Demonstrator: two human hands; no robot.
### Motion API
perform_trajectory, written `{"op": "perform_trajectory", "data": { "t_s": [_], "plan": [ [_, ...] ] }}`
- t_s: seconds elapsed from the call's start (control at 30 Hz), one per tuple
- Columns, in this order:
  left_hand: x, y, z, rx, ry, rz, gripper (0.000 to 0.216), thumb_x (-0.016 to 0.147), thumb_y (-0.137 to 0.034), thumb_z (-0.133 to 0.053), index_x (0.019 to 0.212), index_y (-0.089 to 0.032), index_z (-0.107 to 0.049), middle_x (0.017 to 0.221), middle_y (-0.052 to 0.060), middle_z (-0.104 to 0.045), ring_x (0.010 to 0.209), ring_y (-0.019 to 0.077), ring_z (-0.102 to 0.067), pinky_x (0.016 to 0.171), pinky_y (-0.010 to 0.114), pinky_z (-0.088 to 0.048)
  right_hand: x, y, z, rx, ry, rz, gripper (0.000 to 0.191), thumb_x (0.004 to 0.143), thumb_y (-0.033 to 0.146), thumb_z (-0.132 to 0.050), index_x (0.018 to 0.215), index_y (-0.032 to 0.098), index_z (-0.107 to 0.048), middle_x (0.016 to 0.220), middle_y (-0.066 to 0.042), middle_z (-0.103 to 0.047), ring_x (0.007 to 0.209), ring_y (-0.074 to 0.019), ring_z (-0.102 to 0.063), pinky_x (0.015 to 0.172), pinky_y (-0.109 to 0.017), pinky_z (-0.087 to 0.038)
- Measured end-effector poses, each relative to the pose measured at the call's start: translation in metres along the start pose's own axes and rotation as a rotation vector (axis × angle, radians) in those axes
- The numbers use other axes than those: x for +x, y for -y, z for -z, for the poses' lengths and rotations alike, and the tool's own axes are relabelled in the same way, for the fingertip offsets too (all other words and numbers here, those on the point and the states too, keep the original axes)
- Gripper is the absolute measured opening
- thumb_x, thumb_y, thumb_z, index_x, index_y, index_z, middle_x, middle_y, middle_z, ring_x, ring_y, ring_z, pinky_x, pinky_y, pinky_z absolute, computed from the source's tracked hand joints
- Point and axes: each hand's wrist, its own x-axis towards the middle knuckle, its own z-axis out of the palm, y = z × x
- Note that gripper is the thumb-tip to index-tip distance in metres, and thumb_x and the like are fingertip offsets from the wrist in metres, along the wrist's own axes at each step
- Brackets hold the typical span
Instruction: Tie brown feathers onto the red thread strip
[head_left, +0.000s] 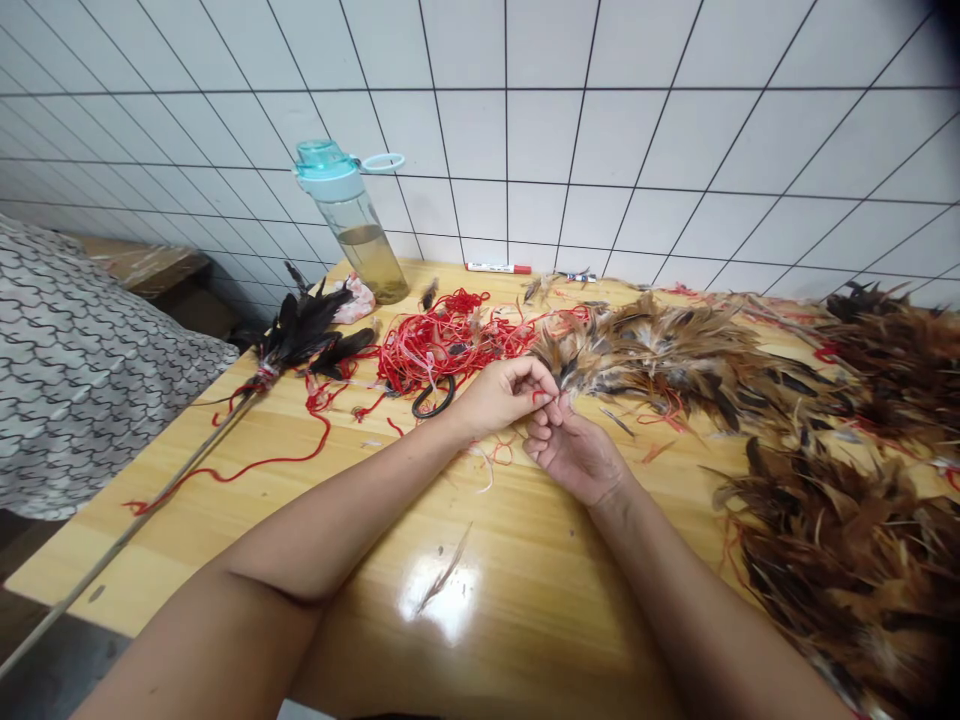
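My left hand (501, 394) is pinched on the quill ends of a bunch of brown feathers (637, 352) that lies across the wooden table (315, 540). My right hand (574, 452) sits just below it, fingers curled up against the same quill ends and a bit of red string. A tangle of red string (442, 345) lies just left of my hands, with black-handled scissors (435, 398) partly under it.
A thin stick with black feathers bound to its tip (300, 335) crosses the table's left side. A water bottle with a teal lid (352, 222) stands by the tiled wall, near a red marker (497, 268). Heaps of brown feathers (847, 540) cover the right. Patterned fabric (82, 380) lies left.
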Motion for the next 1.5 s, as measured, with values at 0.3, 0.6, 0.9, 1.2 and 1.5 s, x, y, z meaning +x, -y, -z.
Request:
{"op": "perform_trajectory", "data": {
  "t_s": [0.3,0.6,0.9,1.2,1.5],
  "plan": [
    [-0.002,0.003,-0.006,0.808,-0.212,-0.547,0.018,0.083,-0.010,-0.050,0.095,-0.016,-0.062,0.086,0.006,-0.066,0.082,0.0132,-0.059,0.077,0.026,-0.047,0.002,-0.009,-0.001,0.037,-0.022,0.025,0.028,0.090,0.032,-0.054,0.067,0.018,-0.051,0.061,0.003,-0.048,0.053,-0.0078,-0.041,0.053,-0.021,-0.037],
    [-0.002,0.008,-0.005,0.923,-0.217,-0.615,0.016,0.087,-0.012,-0.044,0.087,-0.017,-0.059,0.082,0.004,-0.062,0.078,0.0123,-0.056,0.074,0.024,-0.045,-0.001,-0.013,-0.007,0.029,-0.015,0.017,0.024,0.087,0.025,-0.059,0.066,0.018,-0.050,0.060,0.003,-0.048,0.052,-0.0075,-0.040,0.052,-0.020,-0.036],
    [0.002,0.012,-0.004,0.682,-0.164,-0.511,0.018,0.082,-0.006,-0.046,0.083,-0.017,-0.060,0.083,0.003,-0.062,0.080,0.0118,-0.057,0.076,0.025,-0.045,-0.001,-0.014,-0.005,0.066,-0.019,-0.031,0.031,0.092,0.037,-0.050,0.068,0.018,-0.050,0.063,0.002,-0.050,0.052,-0.0080,-0.042,0.051,-0.021,-0.035],
    [0.001,0.011,-0.003,0.548,-0.122,-0.313,0.014,0.084,-0.012,-0.046,0.082,-0.016,-0.058,0.073,-0.001,-0.059,0.061,0.0072,-0.052,0.061,0.019,-0.042,-0.004,-0.014,-0.008,0.077,-0.029,-0.116,0.028,0.090,0.039,-0.054,0.074,0.016,-0.053,0.064,0.002,-0.051,0.052,-0.0064,-0.042,0.048,-0.018,-0.033],
    [0.004,0.008,0.011,0.486,-0.130,-0.257,0.007,0.083,-0.016,-0.049,0.082,-0.016,-0.055,0.071,-0.002,-0.057,0.062,0.0075,-0.050,0.063,0.018,-0.041,0.000,-0.012,-0.009,-0.244,-0.198,0.096,0.024,0.079,0.037,-0.068,0.078,0.020,-0.052,0.060,0.005,-0.049,0.049,-0.0060,-0.039,0.047,-0.018,-0.030]
  ]
}}
